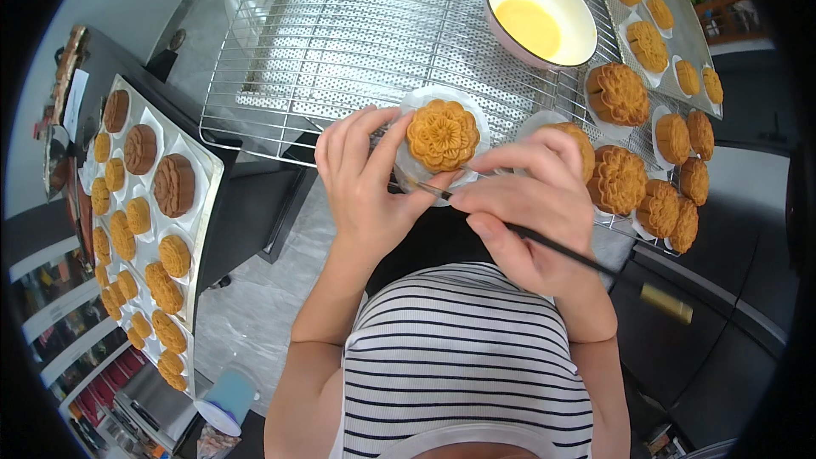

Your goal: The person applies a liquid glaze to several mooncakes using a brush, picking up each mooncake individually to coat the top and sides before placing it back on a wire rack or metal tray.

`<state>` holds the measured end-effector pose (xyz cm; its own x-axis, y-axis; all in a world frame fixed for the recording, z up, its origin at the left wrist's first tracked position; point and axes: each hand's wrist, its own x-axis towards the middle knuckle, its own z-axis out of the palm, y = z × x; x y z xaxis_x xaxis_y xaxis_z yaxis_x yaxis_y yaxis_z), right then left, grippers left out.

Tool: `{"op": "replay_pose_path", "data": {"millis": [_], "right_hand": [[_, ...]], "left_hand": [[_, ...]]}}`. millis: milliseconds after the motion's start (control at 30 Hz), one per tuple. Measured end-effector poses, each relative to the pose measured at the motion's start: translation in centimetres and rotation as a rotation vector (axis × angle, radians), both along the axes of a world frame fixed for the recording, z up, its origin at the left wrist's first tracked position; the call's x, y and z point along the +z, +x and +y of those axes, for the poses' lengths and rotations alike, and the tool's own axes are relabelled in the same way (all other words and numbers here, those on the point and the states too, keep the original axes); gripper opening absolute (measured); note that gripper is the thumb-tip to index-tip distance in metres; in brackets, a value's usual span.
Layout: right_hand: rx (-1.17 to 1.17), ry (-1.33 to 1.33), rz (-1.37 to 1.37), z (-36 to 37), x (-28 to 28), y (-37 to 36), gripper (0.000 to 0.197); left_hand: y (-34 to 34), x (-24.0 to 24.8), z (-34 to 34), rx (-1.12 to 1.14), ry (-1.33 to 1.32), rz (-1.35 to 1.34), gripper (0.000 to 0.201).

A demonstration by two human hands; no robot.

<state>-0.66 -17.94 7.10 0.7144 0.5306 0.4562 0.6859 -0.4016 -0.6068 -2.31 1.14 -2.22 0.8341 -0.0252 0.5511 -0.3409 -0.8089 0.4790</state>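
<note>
A golden mooncake (443, 134) with a flower pattern on top sits on a round white paper liner (473, 100), near the front edge of the wire rack. My left hand (361, 174) curls around its left and near sides, holding it with fingers and thumb. In my right hand (535, 204) is a thin brush (561, 248) with a black handle, gripped like a pencil. Its bristle end points left, low at the mooncake's near side by my left thumb; whether it touches the cake I cannot tell.
A white bowl (580, 24) of yellow liquid (527, 27) stands on the wire rack (340, 47). Several mooncakes (618, 178) crowd the rack's right side. Beyond them a tray (680, 30) holds more. At the left, another tray (204, 195) carries several golden and brown cakes.
</note>
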Motion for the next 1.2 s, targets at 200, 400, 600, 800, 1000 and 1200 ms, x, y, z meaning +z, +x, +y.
{"op": "replay_pose_path", "data": {"millis": [200, 400, 600, 800, 1000, 1200], "right_hand": [[-0.233, 0.052, -0.158, -1.3, -0.4, 2.1, 0.003], [-0.169, 0.103, -0.115, 0.5, -1.3, 3.1, 0.008], [-0.362, 0.091, -0.186, -1.3, -1.5, 4.0, 0.012], [-0.477, 0.087, -0.139, -3.0, -2.2, 3.5, 0.012], [-0.155, 0.110, -0.106, -2.2, -1.1, -0.3, 0.009], [-0.334, 0.132, -0.138, -3.8, -2.0, 0.0, 0.005]], "left_hand": [[0.0, 0.4, -0.1, -0.001, 0.002, -0.017, 0.068], [0.2, 0.3, -0.3, -0.010, 0.020, -0.004, 0.067], [0.1, 0.9, -0.4, -0.017, 0.016, 0.013, 0.065], [0.2, 1.1, -0.6, -0.026, 0.042, 0.017, 0.065], [0.5, 1.1, -0.7, -0.028, 0.044, 0.051, 0.078], [0.6, 2.7, -1.5, -0.015, 0.121, 0.115, 0.085]]}}
